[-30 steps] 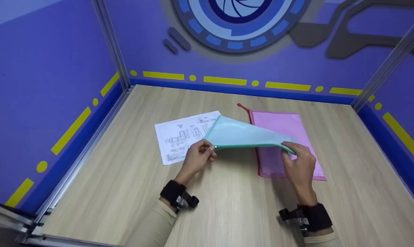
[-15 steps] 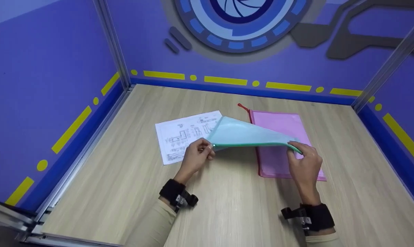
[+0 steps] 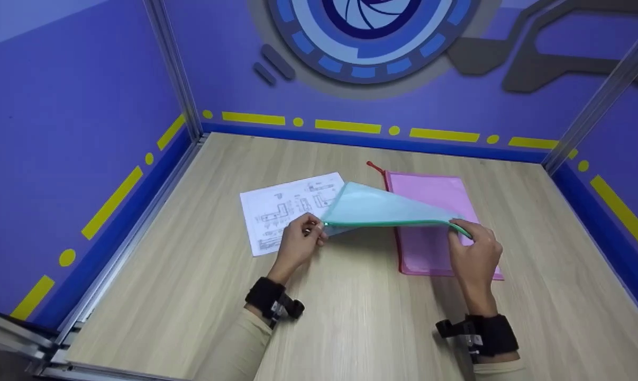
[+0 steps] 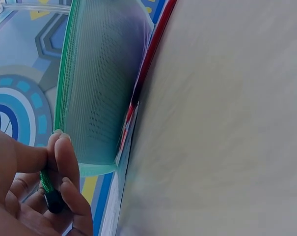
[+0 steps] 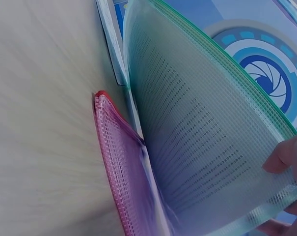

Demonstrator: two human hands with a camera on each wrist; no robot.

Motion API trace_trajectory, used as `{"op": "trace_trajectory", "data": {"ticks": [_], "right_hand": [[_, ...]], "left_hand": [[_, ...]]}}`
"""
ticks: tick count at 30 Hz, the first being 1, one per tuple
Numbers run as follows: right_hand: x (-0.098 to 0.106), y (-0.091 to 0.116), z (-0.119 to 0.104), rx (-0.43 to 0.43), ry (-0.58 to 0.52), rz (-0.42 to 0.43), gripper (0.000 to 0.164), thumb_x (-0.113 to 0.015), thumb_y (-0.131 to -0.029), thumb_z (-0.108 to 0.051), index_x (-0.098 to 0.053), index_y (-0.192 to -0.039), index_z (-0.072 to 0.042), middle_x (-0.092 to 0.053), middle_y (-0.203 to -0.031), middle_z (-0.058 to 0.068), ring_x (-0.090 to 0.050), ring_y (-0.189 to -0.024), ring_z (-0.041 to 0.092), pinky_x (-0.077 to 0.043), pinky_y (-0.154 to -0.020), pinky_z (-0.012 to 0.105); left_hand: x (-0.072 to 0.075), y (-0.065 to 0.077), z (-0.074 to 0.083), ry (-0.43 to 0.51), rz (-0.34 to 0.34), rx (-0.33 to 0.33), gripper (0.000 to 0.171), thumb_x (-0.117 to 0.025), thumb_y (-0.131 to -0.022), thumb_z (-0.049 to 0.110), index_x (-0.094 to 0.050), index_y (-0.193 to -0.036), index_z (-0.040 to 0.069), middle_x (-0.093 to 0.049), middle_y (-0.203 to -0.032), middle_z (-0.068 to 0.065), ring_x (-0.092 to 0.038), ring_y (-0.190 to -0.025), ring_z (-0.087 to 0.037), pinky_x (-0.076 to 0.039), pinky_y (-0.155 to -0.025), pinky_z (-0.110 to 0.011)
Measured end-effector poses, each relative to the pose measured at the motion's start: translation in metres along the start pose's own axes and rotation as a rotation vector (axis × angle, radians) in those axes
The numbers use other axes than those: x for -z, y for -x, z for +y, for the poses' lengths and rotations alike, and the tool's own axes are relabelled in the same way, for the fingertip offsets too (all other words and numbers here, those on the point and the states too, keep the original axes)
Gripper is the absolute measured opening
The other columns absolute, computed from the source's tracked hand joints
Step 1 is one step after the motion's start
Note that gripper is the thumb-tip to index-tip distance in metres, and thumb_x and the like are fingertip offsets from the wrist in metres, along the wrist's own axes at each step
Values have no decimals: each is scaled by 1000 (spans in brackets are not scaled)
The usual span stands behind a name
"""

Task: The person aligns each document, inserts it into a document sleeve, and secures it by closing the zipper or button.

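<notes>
A pale green mesh zip pouch [image 3: 377,206] with a green zipper along its near edge is raised between both hands. My left hand [image 3: 300,241] pinches its left corner at the zipper's end. In the left wrist view, a green cord pull with a black tip [image 4: 52,196] lies across that hand's curled fingers. My right hand [image 3: 473,251] grips the right corner, thumb [image 5: 281,156] on one side, where the zipper bends down. Rows of small dark marks show on the pouch's underside in both wrist views.
A pink mesh pouch [image 3: 430,254] with a red zipper lies on the table at right, partly covered by the green pouch. A sheet with line drawings [image 3: 269,203] lies at left. Purple panels [image 3: 102,106] enclose the wooden table [image 3: 345,323].
My right hand has moved a little to the right and my left hand slightly left. The green pouch shifts slightly right, its zipper edge straighter between them. The sheet and pink pouch stay put.
</notes>
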State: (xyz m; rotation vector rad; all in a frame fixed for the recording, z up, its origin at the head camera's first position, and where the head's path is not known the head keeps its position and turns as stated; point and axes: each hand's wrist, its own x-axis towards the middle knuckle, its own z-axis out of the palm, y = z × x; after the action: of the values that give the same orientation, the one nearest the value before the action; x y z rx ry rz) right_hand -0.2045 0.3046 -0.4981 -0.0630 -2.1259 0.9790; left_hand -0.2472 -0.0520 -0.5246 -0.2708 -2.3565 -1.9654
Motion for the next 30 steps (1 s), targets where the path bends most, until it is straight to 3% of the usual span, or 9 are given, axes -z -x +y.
{"op": "trace_trajectory", "data": {"ticks": [11, 25, 30], "right_hand": [[3, -4, 7, -23, 18, 18, 15, -75, -88, 0, -84, -101, -2, -79, -101, 17, -70, -103, 39, -49, -93, 54], [7, -6, 7, -37, 18, 30, 17, -73, -89, 0, -84, -102, -2, -79, -103, 17, -69, -99, 38, -46, -88, 46], [7, -6, 8, -72, 7, 39, 17, -71, -90, -1, -83, -102, -1, -79, -104, 17, -69, -100, 37, -46, -87, 42]], "left_hand": [[1, -2, -2, 13, 25, 14, 8, -62, -107, 7, -66, -101, 4, -74, -85, -8, -74, -74, -21, -64, -75, -45], [4, -2, -2, -11, 36, 24, 7, -63, -107, 10, -67, -103, 5, -75, -86, -6, -76, -81, -35, -61, -70, -36], [6, -1, -1, -51, 31, 33, 8, -63, -108, 14, -67, -104, 8, -75, -87, -5, -76, -79, -30, -56, -67, -29]]}}
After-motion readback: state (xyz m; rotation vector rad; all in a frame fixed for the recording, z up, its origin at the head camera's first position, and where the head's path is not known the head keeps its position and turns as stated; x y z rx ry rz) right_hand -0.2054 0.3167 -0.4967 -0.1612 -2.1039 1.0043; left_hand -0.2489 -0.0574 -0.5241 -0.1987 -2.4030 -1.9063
